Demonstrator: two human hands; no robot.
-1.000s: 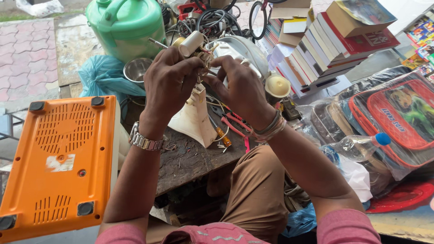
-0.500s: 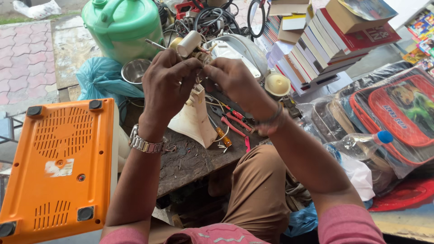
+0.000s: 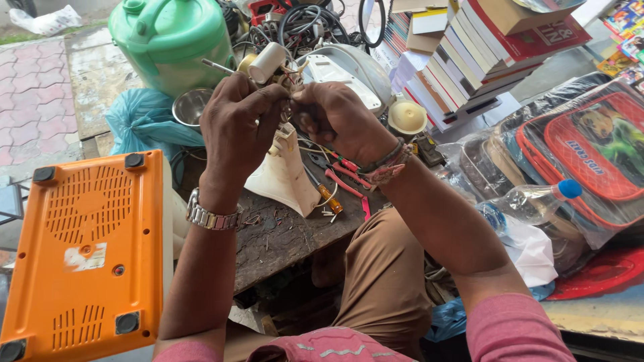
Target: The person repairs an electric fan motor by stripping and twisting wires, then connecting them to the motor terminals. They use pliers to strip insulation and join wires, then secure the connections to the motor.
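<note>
My left hand (image 3: 238, 131) and my right hand (image 3: 339, 121) are raised together over a dark wooden workbench (image 3: 282, 234). Between them they grip a small electrical part (image 3: 272, 64) with a cream cylinder, a metal pin and thin wires. A white plastic housing (image 3: 285, 174) hangs just below the hands, joined by wires. A metal watch sits on my left wrist, thread bands on my right.
An orange appliance base (image 3: 87, 248) lies upside down at left. A green plastic can (image 3: 171, 37), a steel bowl (image 3: 191, 107) and a blue bag (image 3: 137, 124) stand behind. Red-handled tools (image 3: 345, 177) lie on the bench. Stacked books (image 3: 469, 53), wrapped bags (image 3: 590, 147) and a water bottle (image 3: 530, 201) are at right.
Both hands have stayed together on the small part, shifting slightly. My right hand has turned a little closer to the left.
</note>
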